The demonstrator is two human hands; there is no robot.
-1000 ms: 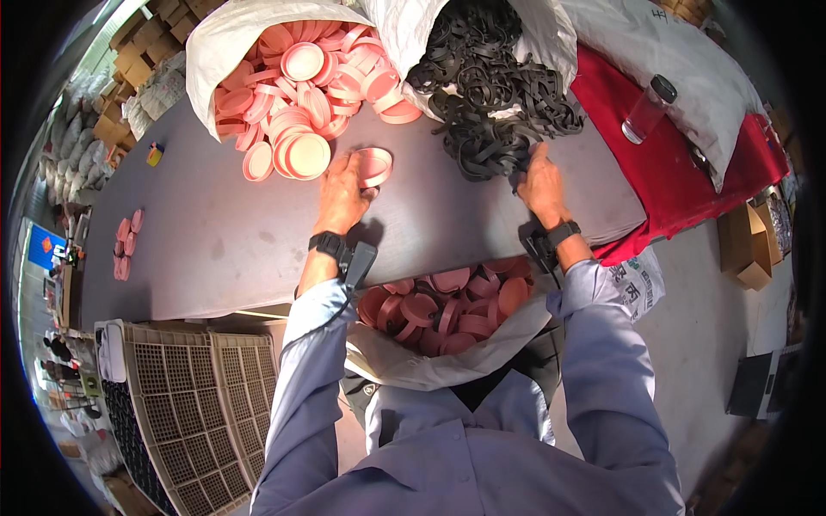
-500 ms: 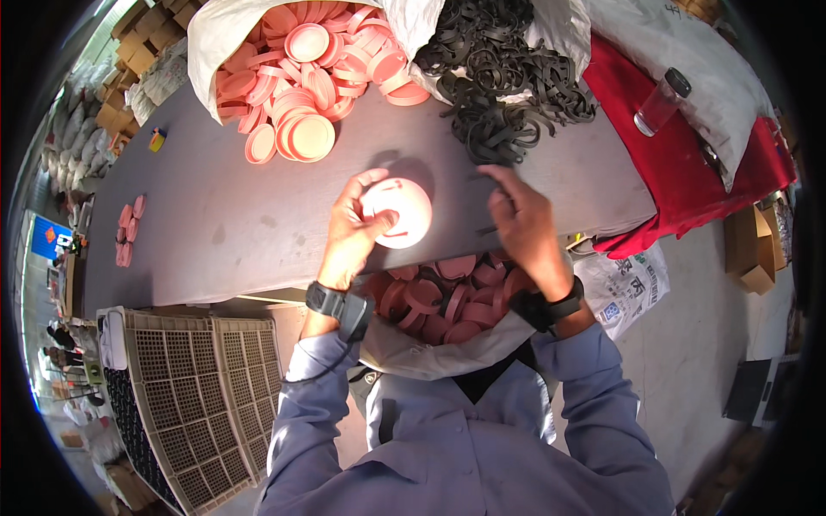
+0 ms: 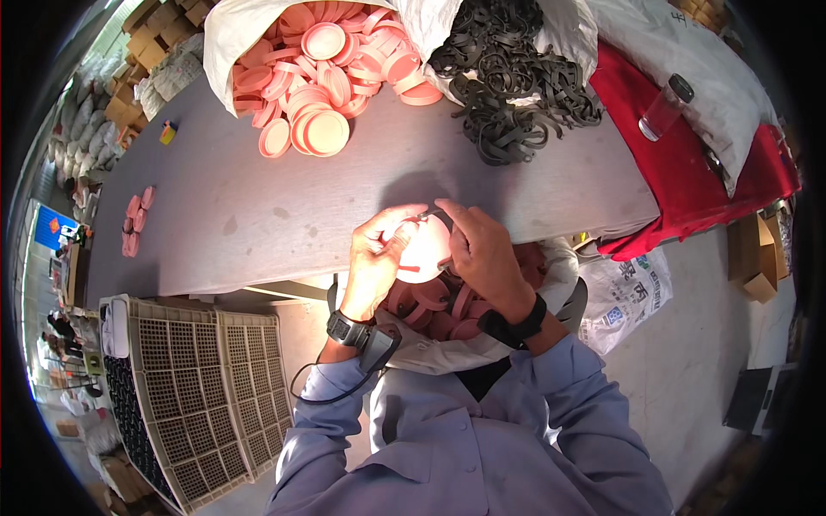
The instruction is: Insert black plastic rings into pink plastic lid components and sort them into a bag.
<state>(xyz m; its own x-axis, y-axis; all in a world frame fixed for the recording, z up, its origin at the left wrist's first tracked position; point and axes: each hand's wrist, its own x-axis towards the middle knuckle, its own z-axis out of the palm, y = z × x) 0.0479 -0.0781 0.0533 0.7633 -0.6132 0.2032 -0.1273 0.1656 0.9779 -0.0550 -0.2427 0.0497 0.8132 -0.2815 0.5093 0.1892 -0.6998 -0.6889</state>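
Both hands, left hand (image 3: 376,258) and right hand (image 3: 482,249), clamped together on one pink lid (image 3: 424,249), above grey table (image 3: 258,206) edge

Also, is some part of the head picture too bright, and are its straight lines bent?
In the head view, the pink lid between the left hand and right hand is washed out nearly white by glare; the grey table edge and the crates curve toward the dark round rim.

A second ago the hands reached apart across the bench; now the left hand (image 3: 379,254) and right hand (image 3: 482,249) meet, both gripping one pink lid (image 3: 423,249) above the sack.
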